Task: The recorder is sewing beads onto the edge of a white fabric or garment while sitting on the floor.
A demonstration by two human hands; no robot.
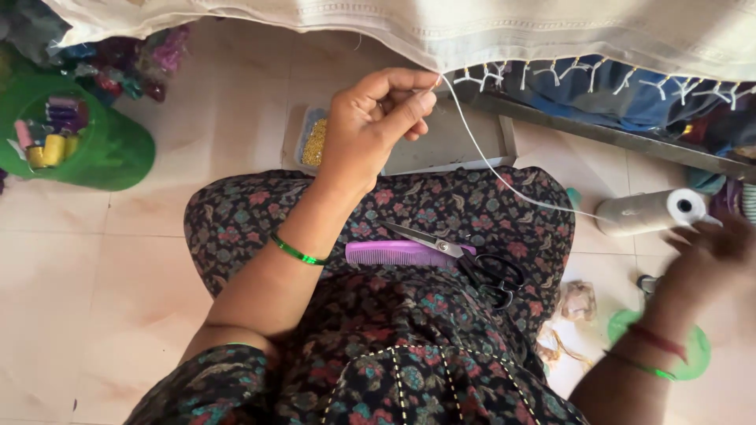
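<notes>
A: White cotton thread point(504, 182) runs taut from the left hand point(378, 118), pinched shut on it beside the cream fringed cloth edge point(551, 39), down to the pale thread cone point(650, 211) on the tiled floor point(94, 275).

B: Right hand point(713, 256)?

A: Blurred near the cone; grip cannot be told. Purple plastic comb point(398, 253) and black-handled steel scissors point(465, 260) rest on the lap, within reach.

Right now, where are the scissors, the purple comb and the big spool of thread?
scissors point(465, 258): head view, at the pivot.
purple comb point(394, 253): head view, middle of its spine.
spool of thread point(642, 212): head view, its wound side.
</notes>
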